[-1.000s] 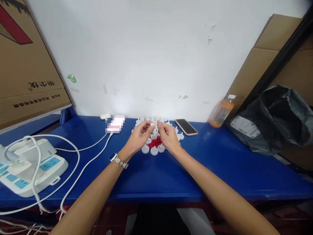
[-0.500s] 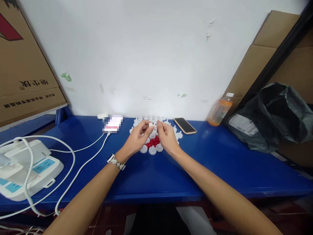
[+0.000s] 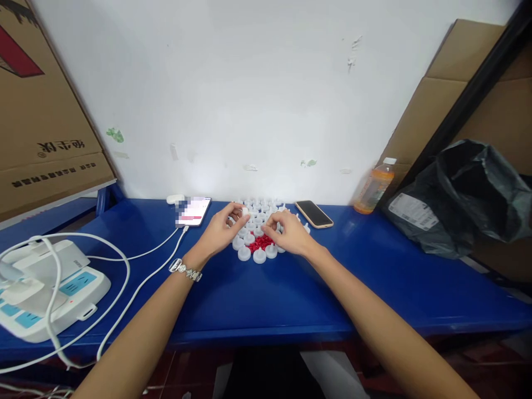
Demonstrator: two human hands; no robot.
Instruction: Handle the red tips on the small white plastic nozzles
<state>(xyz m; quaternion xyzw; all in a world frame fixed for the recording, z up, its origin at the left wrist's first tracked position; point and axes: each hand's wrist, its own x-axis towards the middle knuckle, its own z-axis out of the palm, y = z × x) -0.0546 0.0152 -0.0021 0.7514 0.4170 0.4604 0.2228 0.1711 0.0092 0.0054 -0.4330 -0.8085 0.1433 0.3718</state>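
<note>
Near front edge of blue worktop point(image 3: 266, 299), far left: white power strip point(image 3: 93, 291). Toward back edge: lit phone point(image 3: 198, 210), plugged in. Next I see, remotely, left hand point(image 3: 220, 228) pinching small white piece point(image 3: 245, 211) above many white caps point(image 3: 244, 254), spouts up. Amid caps, red bits point(image 3: 261, 244) lie loose, so I judge supply unspent; how many caps are finished, cannot tell. Right hand point(image 3: 292, 233) beside red bits, fingertips drawn narrow; cannot tell if gripping anything. Rightward, near back edge: dark phone point(image 3: 315, 214), bottle point(image 3: 374, 188).

A white-capped orange bottle point(image 3: 373, 188) stands between a dark-screened phone point(image 3: 315, 214) and a dark plastic bag point(image 3: 459, 202).
</note>
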